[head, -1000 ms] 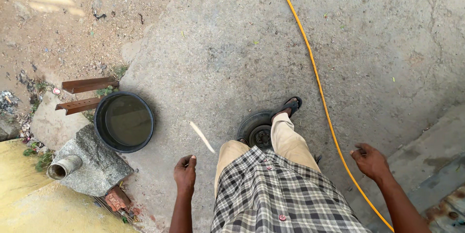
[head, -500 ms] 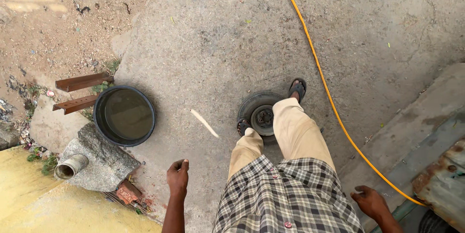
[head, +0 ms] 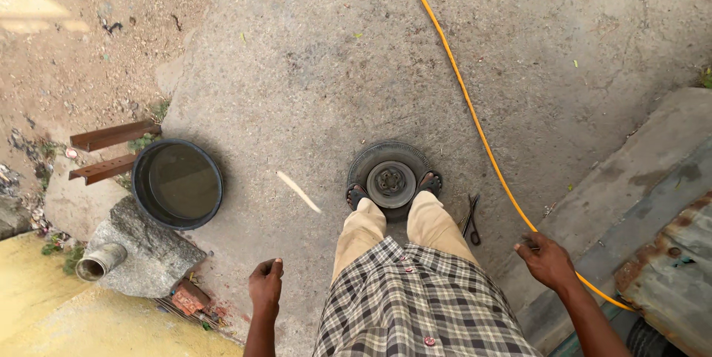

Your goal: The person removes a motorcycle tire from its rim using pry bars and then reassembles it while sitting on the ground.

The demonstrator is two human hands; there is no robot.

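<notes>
Fingers of the right hand (head: pixel 547 259) curl around the yellow hose (head: pixel 475 123) while the left hand (head: pixel 265 286) hangs loosely curled and empty, and both feet stand on a small tyre (head: pixel 389 179), which might wobble and tip the person.

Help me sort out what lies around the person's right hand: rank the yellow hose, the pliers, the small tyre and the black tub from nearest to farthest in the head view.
From the right hand:
1. Yellow hose: runs right beside the fingers.
2. Pliers: on the ground, just to its left.
3. Small tyre: under the feet, centre.
4. Black tub: far left, holding water.
</notes>
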